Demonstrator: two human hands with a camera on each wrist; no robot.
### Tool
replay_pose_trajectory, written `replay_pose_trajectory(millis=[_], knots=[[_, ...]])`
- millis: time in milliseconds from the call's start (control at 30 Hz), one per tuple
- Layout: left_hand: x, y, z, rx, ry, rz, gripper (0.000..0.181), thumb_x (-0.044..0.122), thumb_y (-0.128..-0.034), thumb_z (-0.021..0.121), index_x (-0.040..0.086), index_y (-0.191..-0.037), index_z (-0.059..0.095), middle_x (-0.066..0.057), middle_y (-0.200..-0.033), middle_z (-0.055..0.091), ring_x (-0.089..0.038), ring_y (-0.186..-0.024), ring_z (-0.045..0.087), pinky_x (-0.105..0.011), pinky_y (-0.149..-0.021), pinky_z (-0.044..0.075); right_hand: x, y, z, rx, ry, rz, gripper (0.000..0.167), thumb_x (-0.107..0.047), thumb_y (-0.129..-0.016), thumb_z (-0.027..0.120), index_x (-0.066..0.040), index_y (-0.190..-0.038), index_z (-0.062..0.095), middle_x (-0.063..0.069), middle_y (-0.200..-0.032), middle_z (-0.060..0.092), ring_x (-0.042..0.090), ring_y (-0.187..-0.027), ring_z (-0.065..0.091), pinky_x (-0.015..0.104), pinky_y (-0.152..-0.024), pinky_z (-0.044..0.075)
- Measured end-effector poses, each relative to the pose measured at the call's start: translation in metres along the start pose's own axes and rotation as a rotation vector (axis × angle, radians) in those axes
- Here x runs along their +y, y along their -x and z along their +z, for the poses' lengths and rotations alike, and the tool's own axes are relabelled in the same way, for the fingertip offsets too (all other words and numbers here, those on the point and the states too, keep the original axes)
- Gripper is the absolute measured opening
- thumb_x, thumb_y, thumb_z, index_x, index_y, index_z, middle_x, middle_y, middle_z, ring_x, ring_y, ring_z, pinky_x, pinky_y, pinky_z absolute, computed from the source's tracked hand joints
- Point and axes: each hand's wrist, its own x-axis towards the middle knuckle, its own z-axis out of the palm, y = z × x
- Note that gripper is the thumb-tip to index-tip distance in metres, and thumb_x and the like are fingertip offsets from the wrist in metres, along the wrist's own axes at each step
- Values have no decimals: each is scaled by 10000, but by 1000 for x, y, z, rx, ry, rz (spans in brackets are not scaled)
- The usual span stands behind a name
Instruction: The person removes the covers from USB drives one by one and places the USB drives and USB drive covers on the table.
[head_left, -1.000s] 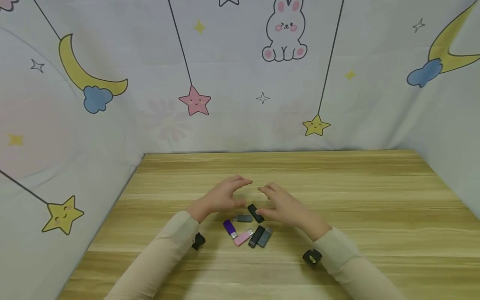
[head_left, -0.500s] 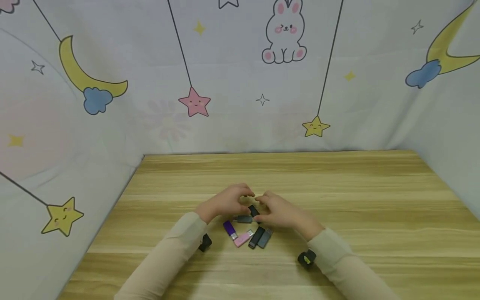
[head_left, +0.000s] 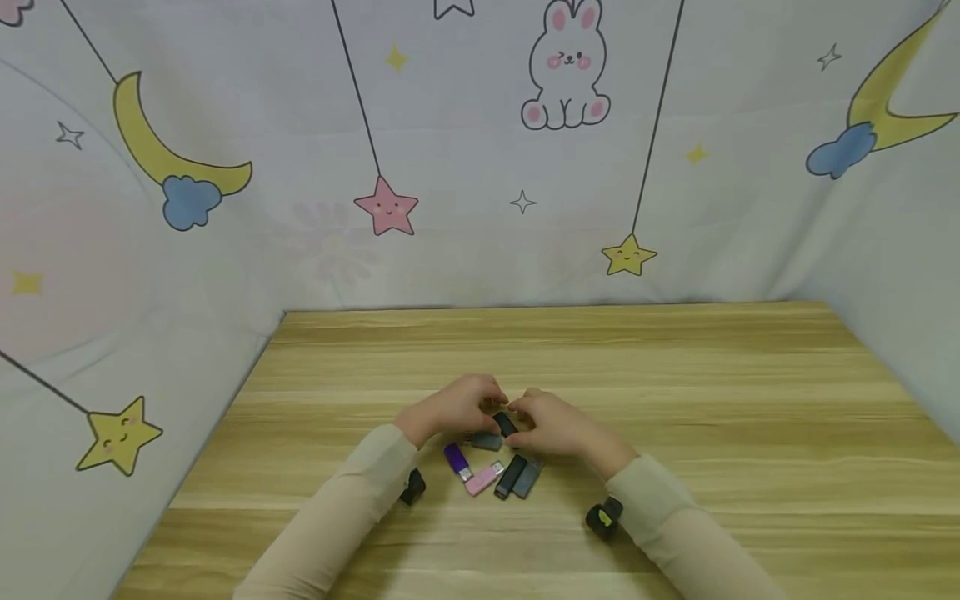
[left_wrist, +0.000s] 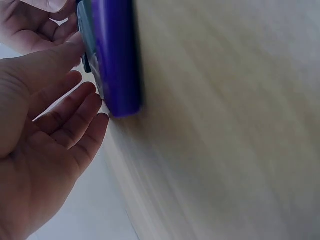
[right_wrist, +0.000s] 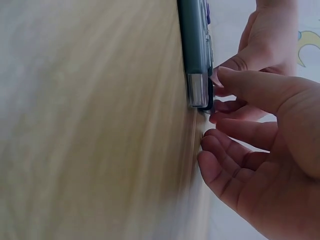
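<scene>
Nearest me, a pink plastic USB stick (head_left: 484, 478), a black oblong stick (head_left: 510, 477) and a flat grey stick (head_left: 528, 480) lay on the wood-grain table (head_left: 675, 375), a glossy purple stick (head_left: 456, 460) just left; no finger was on these four. Beyond, my left hand (head_left: 459, 406) and right hand (head_left: 558, 423) curved loosely around a far black stick (head_left: 506, 425), beside a second grey stick (head_left: 487, 442). Fingertip gaps were narrow; contact I couldn't tell. I judged little done, all six left in a loose cluster. The wrist views showed the hollows between thumbs and fingers, hidden from the head view.
</scene>
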Motion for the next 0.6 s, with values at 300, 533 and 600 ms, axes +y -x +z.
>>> replay_pose_trajectory(millis=[300,533,600], knots=[[0,-1,2,-17,0,10,297,52,-785,774,-3,-1068,706,-47,-937,607,-142,-832,529,-252,-764,464,1,-5,5,-7,-23,3,261,-216,-850,735,-10,-1000,681,47,-838,485,144,-716,433,259,-601,352],[-1,-3,2,-17,-47,63,231,56,-777,776,9,-999,732,-18,-872,578,-91,-761,456,-208,-695,419,1,-7,6,-4,-22,-2,180,-200,-844,736,-50,-892,649,42,-786,462,147,-692,412,263,-591,320],[-1,-3,2,-15,-52,63,231,57,-778,778,8,-999,733,-23,-881,582,-92,-770,470,-209,-707,428,1,-7,6,-5,-21,-4,171,-198,-844,736,-57,-877,643,35,-776,454,146,-688,406,264,-589,315]])
